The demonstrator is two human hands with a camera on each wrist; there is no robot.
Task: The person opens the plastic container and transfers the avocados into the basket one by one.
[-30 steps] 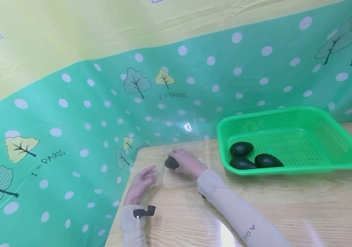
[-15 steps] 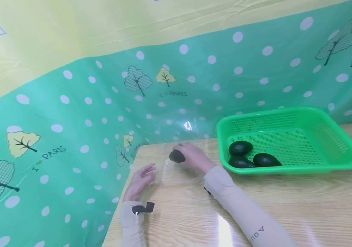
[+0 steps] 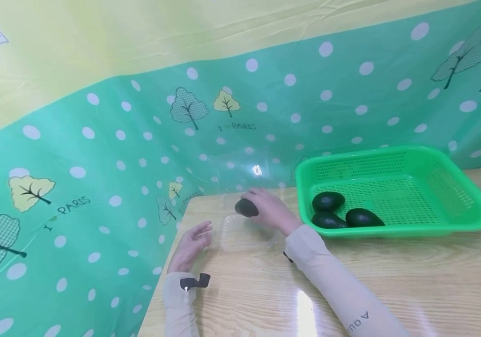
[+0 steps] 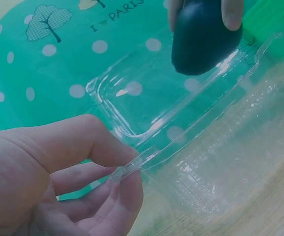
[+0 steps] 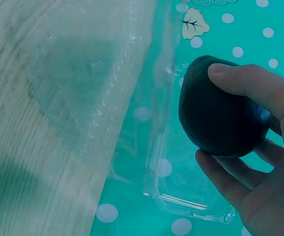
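Observation:
My right hand (image 3: 273, 211) holds a dark avocado (image 3: 246, 208), thumb on one side and fingers on the other, as the right wrist view shows. Under and behind it stands an open clear plastic clamshell box (image 3: 240, 236). Its base lies on the table and its lid (image 4: 132, 98) is raised at the back, before the curtain. My left hand (image 3: 190, 247) is at the box's left end. In the left wrist view its thumb and fingers pinch the clear plastic edge (image 4: 139, 162). More dark avocados (image 3: 329, 201) lie at the left end of a green basket (image 3: 392, 232).
The green mesh basket stands on the wooden table (image 3: 257, 295) to the right of the box. A green and yellow patterned curtain (image 3: 139, 117) hangs behind the table and along its left side.
My right hand has moved a little right and back with the avocado, baring more of the box's base. My left hand stays nearly in place, and the basket's avocados are unmoved.

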